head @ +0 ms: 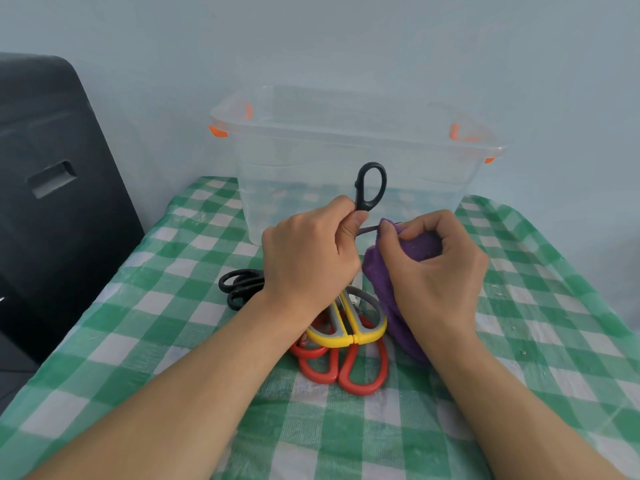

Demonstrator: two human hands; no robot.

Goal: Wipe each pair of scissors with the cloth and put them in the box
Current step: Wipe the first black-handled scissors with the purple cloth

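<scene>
My left hand (pixel 308 251) grips a pair of black-handled scissors (pixel 370 185), one handle loop sticking up above my fist. Its blade runs right into the purple cloth (pixel 388 292), which my right hand (pixel 440 268) pinches around the blade. Below my hands lie yellow-and-grey scissors (pixel 360 323) on top of red-handled scissors (pixel 349 372). Another black pair (pixel 239 285) lies to their left, partly hidden by my left wrist. The clear plastic box (pixel 346 161) with orange clips stands open behind my hands.
A table with a green-and-white checked cloth (pixel 173 341) carries everything. A dark chair back (pixel 52 188) stands at the left edge. A pale wall rises right behind the box.
</scene>
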